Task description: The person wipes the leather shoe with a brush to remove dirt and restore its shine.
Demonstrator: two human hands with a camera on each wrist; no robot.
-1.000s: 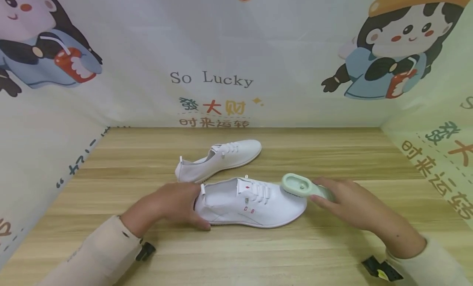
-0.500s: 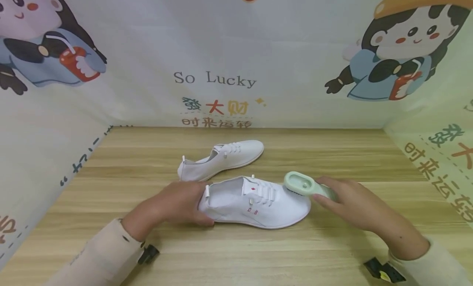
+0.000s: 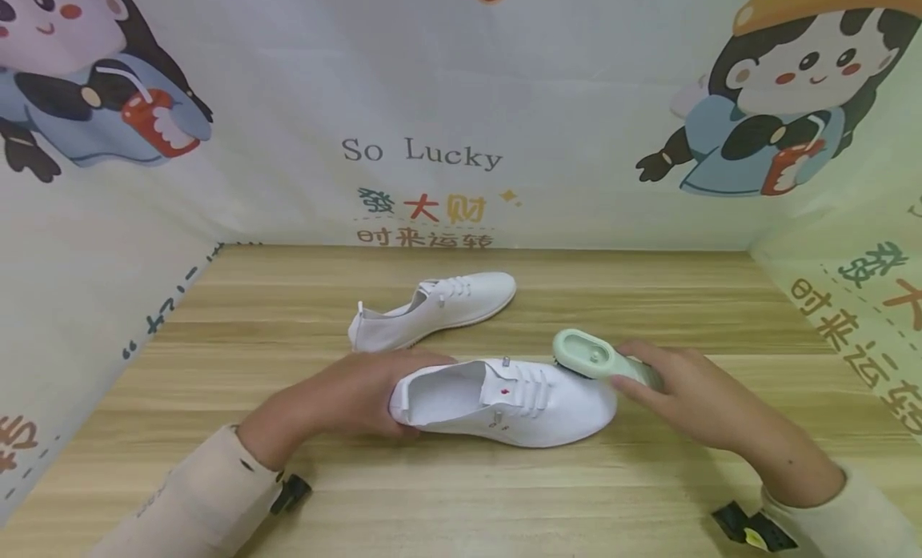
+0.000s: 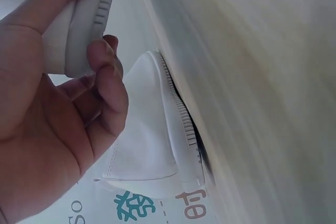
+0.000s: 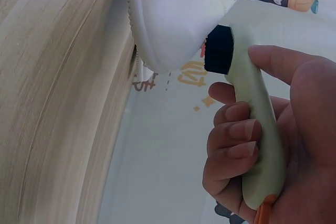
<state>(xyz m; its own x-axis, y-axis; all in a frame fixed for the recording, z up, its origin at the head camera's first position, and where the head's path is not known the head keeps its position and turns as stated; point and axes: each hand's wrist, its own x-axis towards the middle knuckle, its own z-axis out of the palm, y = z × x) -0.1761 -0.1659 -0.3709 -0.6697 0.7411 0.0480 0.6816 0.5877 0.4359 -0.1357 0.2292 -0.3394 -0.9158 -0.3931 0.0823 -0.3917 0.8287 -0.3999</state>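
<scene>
A white lace-up shoe (image 3: 569, 414) lies lengthwise in front of me, toe to the right. My left hand (image 3: 360, 394) grips its heel, thumb and fingers on either side. In the left wrist view a gap shows between the ribbed sole (image 4: 102, 17) and the tabletop. A pale green brush (image 3: 587, 354) is in my right hand (image 3: 684, 386), fingers curled round the handle (image 5: 262, 145) and index finger along its back. Its black bristles (image 5: 219, 49) are right at the shoe's upper near the toe.
The matching white shoe (image 3: 439, 310) rests behind the held one, toe pointing right. Wood-grain tabletop (image 3: 461, 502) spreads around both. Printed cloth walls (image 3: 576, 142) with cartoon figures and lettering enclose the back and sides.
The near shoe has rolled so that more of its opening and laces show and less of its lettered side. It has shifted slightly right. The brush has risen a little.
</scene>
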